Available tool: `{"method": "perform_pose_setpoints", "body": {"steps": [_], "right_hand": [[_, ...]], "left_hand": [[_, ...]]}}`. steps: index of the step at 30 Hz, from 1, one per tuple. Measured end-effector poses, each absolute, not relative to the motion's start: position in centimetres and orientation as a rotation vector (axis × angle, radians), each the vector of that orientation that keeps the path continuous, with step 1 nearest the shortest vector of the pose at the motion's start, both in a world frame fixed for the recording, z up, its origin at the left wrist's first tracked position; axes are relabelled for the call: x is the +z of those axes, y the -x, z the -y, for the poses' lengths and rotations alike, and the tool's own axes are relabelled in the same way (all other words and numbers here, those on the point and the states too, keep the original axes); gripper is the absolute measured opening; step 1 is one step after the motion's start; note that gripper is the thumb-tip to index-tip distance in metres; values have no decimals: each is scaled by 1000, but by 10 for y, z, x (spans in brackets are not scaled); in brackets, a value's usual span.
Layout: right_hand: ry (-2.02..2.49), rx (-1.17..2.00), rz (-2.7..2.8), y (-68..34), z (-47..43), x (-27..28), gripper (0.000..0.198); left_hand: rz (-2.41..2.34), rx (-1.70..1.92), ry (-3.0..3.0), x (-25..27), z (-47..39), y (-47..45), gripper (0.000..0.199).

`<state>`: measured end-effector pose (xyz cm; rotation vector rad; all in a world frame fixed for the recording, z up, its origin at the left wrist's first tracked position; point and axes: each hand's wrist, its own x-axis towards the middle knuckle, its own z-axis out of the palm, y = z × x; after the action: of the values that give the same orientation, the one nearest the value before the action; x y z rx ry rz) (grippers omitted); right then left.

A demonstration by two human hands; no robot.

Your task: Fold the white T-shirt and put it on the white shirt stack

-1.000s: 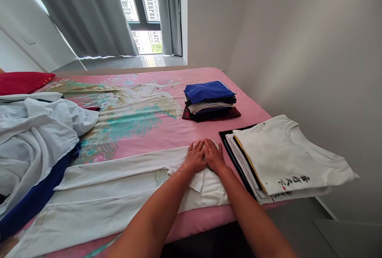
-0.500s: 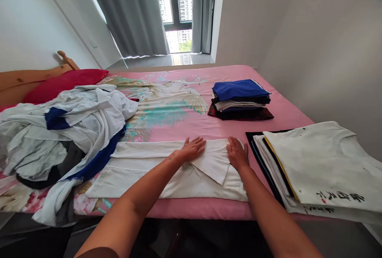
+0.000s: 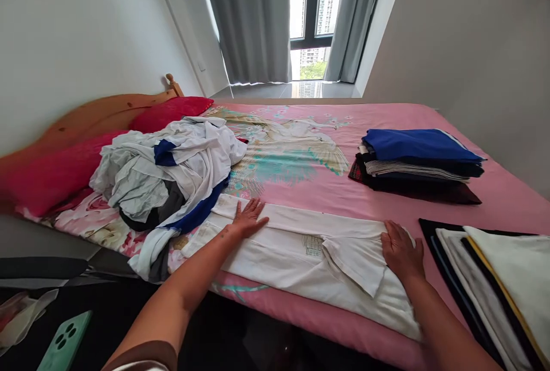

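A white T-shirt (image 3: 279, 251) lies along the bed's front edge, its long side folded over and one sleeve laid back on top. Some faint printing shows near its middle. My left hand (image 3: 249, 219) rests flat on the folded strip toward the shirt's left end, fingers spread. At the other end, my right hand (image 3: 401, 251) lies on the folded corner by the sleeve, its fingers slightly bent and thumb apart. Neither hand visibly grips the cloth.
Left of the shirt is a heap of rumpled clothes (image 3: 172, 170) beside red pillows (image 3: 172, 112). Folded clothes (image 3: 421, 159) topped with blue stand at the back right; another stack (image 3: 511, 279) lies at the near right. A green phone (image 3: 64, 339) is at bottom left.
My left hand has slid left along the folded strip, away from the sleeve. My right hand stays at the shirt's right end. The view has turned left.
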<state>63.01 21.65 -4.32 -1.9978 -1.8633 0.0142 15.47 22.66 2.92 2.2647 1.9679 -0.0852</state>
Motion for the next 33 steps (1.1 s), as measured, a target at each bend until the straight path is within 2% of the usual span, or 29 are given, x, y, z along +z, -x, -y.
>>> {"method": "perform_pose_setpoints", "body": {"steps": [7, 10, 13, 17, 23, 26, 28, 33], "right_hand": [[2050, -13, 1881, -629, -219, -42, 56], [2063, -7, 1876, -626, -218, -35, 54], [2052, -9, 1854, -624, -218, -30, 52], [2055, -8, 1826, -623, -218, -27, 48], [2056, 7, 1803, -622, -218, -24, 47], [2043, 34, 1799, -622, -218, -20, 47], [2031, 71, 1795, -623, -218, -18, 47], [1990, 144, 1778, -625, -218, -14, 47]], "left_hand": [[-2325, -153, -1864, 41, -245, -85, 72], [-2417, -121, -1836, 41, -249, -84, 73], [-2442, -16, -1973, 40, -235, -105, 65], [-2021, 181, -2341, 50, -194, -171, 54], [-1187, 408, -2577, 82, -159, -334, 43], [-1094, 365, -2625, 81, -162, -400, 42], [-1199, 278, -2599, 69, -163, -422, 46], [-1254, 226, -2646, 40, -149, -414, 82]]}}
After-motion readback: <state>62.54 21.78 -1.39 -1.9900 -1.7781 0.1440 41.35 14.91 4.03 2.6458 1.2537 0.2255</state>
